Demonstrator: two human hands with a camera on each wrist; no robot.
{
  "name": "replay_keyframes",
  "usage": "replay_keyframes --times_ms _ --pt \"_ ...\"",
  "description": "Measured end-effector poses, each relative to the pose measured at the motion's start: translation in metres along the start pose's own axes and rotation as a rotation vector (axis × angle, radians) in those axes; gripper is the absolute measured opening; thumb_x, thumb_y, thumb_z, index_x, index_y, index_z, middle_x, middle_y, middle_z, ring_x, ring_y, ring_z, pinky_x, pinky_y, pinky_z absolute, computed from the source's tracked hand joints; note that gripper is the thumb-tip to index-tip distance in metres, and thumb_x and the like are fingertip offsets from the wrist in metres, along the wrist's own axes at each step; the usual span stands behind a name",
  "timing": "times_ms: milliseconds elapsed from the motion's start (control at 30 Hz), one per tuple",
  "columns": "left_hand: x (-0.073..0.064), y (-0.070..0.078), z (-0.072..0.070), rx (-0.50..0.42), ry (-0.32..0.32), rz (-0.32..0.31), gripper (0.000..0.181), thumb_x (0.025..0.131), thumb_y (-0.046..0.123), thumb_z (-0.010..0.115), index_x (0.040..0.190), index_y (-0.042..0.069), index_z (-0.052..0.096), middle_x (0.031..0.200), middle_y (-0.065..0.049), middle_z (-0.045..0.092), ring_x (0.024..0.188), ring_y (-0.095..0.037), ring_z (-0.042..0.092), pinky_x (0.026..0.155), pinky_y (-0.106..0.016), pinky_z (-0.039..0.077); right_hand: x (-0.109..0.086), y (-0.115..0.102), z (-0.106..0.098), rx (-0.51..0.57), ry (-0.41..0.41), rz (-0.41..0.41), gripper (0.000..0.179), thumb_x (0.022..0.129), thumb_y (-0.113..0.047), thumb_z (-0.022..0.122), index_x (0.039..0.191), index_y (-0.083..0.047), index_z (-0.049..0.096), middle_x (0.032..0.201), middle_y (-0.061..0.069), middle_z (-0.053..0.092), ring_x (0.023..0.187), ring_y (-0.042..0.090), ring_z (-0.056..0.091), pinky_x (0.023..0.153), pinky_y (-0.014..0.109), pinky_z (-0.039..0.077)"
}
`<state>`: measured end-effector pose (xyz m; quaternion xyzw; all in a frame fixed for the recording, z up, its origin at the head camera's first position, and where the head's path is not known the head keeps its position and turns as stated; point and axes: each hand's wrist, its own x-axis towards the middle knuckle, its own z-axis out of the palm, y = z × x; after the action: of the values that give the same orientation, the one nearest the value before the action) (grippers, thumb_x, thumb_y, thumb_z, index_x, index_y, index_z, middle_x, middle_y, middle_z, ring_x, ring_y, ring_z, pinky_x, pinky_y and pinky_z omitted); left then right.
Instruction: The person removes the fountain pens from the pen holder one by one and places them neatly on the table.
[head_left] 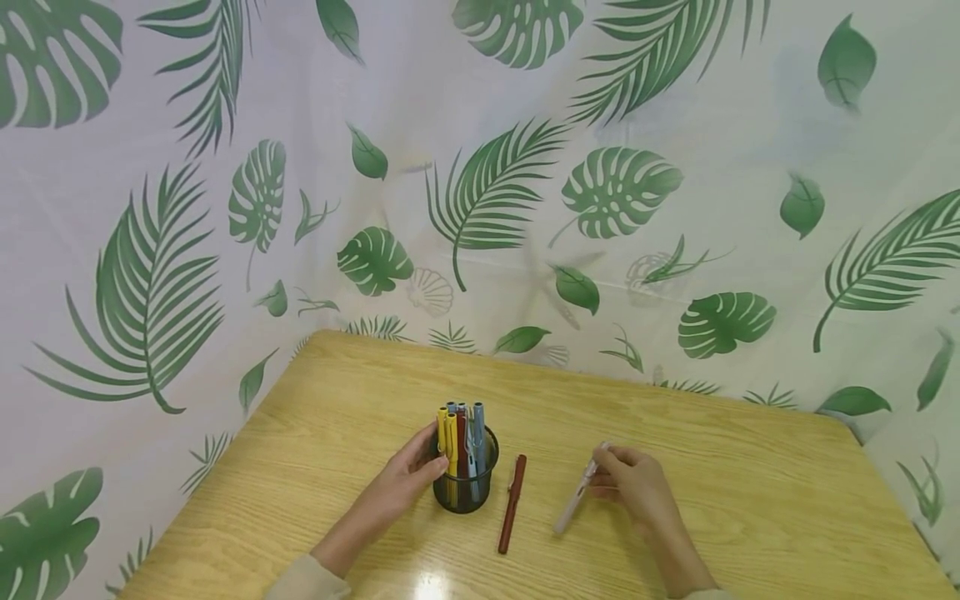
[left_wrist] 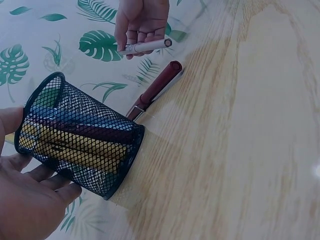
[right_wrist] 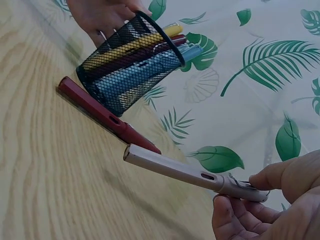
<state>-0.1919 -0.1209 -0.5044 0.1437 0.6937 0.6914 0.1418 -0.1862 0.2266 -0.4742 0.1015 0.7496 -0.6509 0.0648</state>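
Note:
My left hand [head_left: 405, 473] holds the side of a black mesh pen cup [head_left: 463, 502] that stands upright on the table. Its thumb lies by the rim and the other fingers reach round the wall. Yellow pens [left_wrist: 80, 150], a dark red one and blue ones stand inside the cup. My right hand [head_left: 637, 487] pinches a pale pinkish-silver pen [right_wrist: 170, 166] at its clip end, between thumb and fingers. The pen slants over the table, its shadow falling on the wood. Between cup and pale pen, a dark red pen [head_left: 512, 504] lies on the table.
The wood-grain table [head_left: 360, 375] runs back to a white curtain [head_left: 495, 317] printed with green leaves, which also hangs at the left and right sides. A bright light reflection shows at the table's front.

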Motion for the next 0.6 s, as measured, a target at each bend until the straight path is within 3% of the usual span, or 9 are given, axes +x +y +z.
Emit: replay_keyframes --times_ms 600 --pt "-0.001 0.001 0.001 -0.004 -0.013 0.004 0.072 0.109 0.027 0.056 0.166 0.01 0.016 0.17 -0.019 0.017 0.155 -0.038 0.017 0.122 -0.053 0.022 0.0 0.008 0.033 -0.11 0.024 -0.057 0.037 0.104 -0.013 0.063 0.124 0.017 0.059 0.093 0.015 0.07 0.08 0.025 0.07 0.069 0.033 0.062"
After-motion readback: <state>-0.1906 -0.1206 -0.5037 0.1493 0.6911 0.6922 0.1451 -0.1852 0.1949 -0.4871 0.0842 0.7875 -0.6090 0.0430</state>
